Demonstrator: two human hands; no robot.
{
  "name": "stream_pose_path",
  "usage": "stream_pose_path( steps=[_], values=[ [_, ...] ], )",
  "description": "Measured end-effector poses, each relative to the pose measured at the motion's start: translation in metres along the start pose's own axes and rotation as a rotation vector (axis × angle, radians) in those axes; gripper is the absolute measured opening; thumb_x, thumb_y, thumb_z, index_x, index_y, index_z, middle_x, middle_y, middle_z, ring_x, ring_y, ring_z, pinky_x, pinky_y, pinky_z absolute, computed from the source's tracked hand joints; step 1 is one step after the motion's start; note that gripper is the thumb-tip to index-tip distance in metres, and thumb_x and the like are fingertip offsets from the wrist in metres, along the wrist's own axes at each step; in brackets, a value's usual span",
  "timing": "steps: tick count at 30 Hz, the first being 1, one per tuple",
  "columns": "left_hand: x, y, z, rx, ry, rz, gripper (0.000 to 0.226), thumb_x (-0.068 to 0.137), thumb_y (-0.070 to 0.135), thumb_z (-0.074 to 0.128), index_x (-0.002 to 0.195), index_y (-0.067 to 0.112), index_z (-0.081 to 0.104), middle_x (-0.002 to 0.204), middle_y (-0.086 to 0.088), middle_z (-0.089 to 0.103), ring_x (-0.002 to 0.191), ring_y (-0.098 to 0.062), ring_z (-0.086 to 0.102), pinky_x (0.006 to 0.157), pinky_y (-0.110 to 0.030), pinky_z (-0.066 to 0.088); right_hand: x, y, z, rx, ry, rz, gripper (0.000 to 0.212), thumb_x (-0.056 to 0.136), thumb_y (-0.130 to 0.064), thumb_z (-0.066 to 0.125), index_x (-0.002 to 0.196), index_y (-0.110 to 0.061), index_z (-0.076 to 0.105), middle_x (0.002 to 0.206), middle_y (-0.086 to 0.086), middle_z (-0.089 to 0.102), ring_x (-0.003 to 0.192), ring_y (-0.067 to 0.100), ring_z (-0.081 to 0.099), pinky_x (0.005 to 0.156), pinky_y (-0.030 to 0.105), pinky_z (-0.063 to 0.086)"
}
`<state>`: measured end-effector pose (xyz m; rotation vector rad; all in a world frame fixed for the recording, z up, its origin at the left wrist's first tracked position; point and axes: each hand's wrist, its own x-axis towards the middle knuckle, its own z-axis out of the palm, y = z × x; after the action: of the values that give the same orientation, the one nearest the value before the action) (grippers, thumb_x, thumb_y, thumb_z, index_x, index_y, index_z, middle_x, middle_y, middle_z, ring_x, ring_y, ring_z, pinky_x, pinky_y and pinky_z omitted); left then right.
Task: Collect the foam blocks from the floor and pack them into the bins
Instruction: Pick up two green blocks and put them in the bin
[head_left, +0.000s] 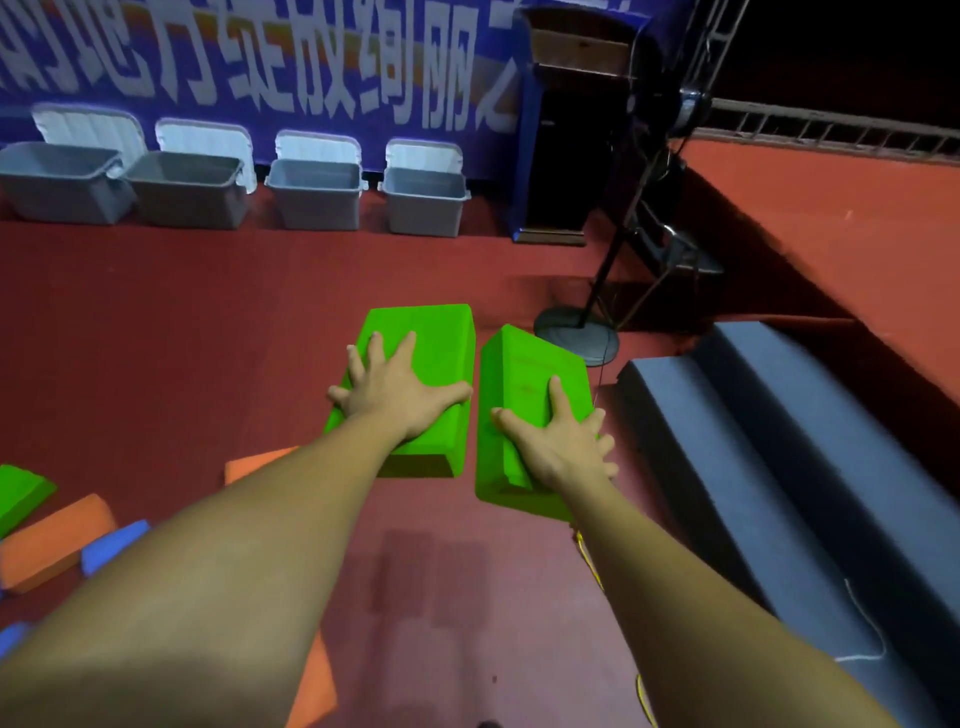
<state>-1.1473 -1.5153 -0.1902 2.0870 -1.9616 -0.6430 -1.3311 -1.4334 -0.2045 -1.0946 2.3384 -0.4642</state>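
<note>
Forearms (234, 571) hide orange blocks (254, 464); L hand (395, 387), R hand (558, 441) splayed flat on green blocks (431, 332)

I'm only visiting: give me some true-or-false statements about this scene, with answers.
1. The left hand rests on the left green block, and the right hand on the right green block. True.
2. Four bins stand by the wall. True.
3. The bins are shut. False: they are open, with the lids leaning behind them.
4. Every block is green. False: an orange block and a blue block lie at left.
</note>
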Motion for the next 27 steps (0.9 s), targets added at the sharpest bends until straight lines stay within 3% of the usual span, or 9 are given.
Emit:
stream_pose_path(
  steps=[7,22,27],
  values=[
    [0.150,0.079,-0.015,0.020,0.025,-0.058,0.118,0.060,0.088,0.064,0.158,0.044,0.016,0.170,0.003,-0.001,0.156,-0.031,-0.007,0.113,-0.070,0.015,0.172,-0.069,-0.050,0.007,-0.046,-0.024,0.109,0.062,-0.094,0.056,0.154,-0.060,0.008,0.168,0.016,0.003,0.149,0.046,0.016,0.115,0.063,0.017],
    [0.578,0.140,-0.046,0.059,0.034,-0.093,0.124,0.061,0.090,0.062,0.159,0.046,0.000,0.170,0.000,-0.006,0.155,-0.033,-0.009,0.113,-0.071,0.016,0.546,-0.307,-0.017,0.015,-0.117,-0.056,0.111,0.061,-0.094,0.058,0.155,-0.057,0.012,0.168,0.016,0.008,0.148,0.045,0.018,0.115,0.064,0.018],
    [0.721,0.181,-0.072,0.111,0.017,-0.106,0.120,0.061,0.091,0.060,0.159,0.045,0.009,0.170,0.000,-0.005,0.155,-0.033,-0.009,0.113,-0.070,0.017,0.675,-0.381,-0.030,0.002,-0.125,-0.030,0.115,0.055,-0.097,0.055,0.154,-0.058,0.012,0.167,0.015,0.010,0.146,0.045,0.020,0.114,0.064,0.020]
  ],
)
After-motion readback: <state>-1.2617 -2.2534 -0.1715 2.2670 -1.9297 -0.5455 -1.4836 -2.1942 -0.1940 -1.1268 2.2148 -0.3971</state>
